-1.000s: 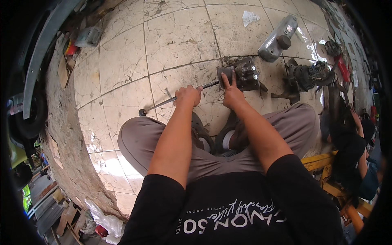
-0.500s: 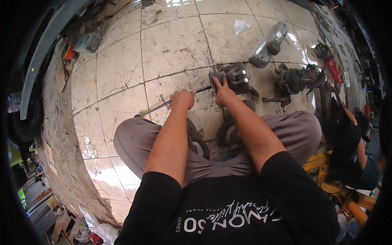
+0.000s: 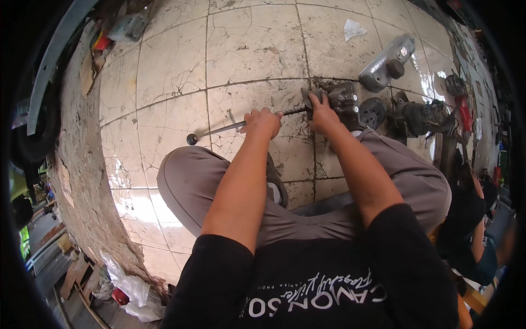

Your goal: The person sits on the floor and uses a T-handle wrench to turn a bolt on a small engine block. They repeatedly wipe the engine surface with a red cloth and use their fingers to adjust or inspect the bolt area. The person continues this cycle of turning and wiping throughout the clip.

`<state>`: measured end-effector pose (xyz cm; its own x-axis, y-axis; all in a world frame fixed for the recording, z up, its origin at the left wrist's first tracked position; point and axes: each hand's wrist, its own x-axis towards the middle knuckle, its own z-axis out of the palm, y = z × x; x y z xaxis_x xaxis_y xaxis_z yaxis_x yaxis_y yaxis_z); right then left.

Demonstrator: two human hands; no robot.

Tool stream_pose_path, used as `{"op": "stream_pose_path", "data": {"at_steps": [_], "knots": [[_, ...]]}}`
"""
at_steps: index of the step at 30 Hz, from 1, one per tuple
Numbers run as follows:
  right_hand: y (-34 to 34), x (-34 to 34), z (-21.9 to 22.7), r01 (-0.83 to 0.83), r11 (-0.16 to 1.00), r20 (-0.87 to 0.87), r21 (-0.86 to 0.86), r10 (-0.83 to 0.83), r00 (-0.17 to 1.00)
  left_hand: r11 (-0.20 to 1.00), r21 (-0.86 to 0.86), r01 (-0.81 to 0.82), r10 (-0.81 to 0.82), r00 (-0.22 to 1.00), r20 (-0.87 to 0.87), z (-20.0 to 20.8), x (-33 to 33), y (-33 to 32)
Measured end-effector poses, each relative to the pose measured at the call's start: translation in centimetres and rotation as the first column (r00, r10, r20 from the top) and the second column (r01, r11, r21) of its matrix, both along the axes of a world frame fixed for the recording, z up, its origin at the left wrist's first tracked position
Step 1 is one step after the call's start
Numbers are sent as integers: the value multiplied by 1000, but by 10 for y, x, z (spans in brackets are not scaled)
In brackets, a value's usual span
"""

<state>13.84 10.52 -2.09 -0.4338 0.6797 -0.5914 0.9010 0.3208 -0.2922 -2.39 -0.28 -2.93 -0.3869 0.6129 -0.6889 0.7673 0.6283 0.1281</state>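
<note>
A long thin metal rod point(image 3: 219, 130), with a round black knob point(image 3: 192, 140) at its left end, runs just over the tiled floor to a dark, greasy metal housing point(image 3: 345, 101). It looks like a gear lever on its casing. My left hand point(image 3: 262, 123) is closed round the rod, partway along. At the rod's right end, my right hand point(image 3: 325, 114) grips a dark grey collar point(image 3: 308, 97) against the housing, its first two fingers spread over the top. The thumb is hidden. A short side arm point(image 3: 230, 115) stands near the rod, left of my left hand.
Right of the housing lie a dark round disc point(image 3: 372, 113) and an alternator-like unit point(image 3: 419, 118). Beyond is a silver engine cover point(image 3: 388, 63) with a dark cap, and crumpled white paper point(image 3: 354, 29). Another person point(image 3: 471, 219) sits at the right. Plastic wrap point(image 3: 131, 290) lies lower left.
The scene has shifted rightward in view. The lever's knob end now shows clearly. My right leg has moved up beside the housing; both hands keep their hold.
</note>
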Motion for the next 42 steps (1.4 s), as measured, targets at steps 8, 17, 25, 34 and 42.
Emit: {"op": "stream_pose_path", "data": {"at_steps": [8, 17, 25, 34, 42], "knots": [[3, 13, -15, 10, 993, -81, 116, 0, 997, 1000, -30, -10, 12, 997, 71, 11, 4, 14], [-25, 10, 12, 55, 996, -36, 66, -53, 998, 999, 5, 49, -49, 998, 45, -1, -8, 12], [-30, 14, -4, 51, 994, -162, 98, -35, 986, 978, -19, -209, 210, 973, 92, 58, 8, 12], [-14, 4, -3, 99, 991, -63, 87, -93, 994, 989, 12, -149, 148, 987, 60, 53, 7, 15], [-6, 13, -13, 81, 989, -107, 127, -68, 992, 987, 88, -132, 132, 991, 3, 51, 11, 18]]}}
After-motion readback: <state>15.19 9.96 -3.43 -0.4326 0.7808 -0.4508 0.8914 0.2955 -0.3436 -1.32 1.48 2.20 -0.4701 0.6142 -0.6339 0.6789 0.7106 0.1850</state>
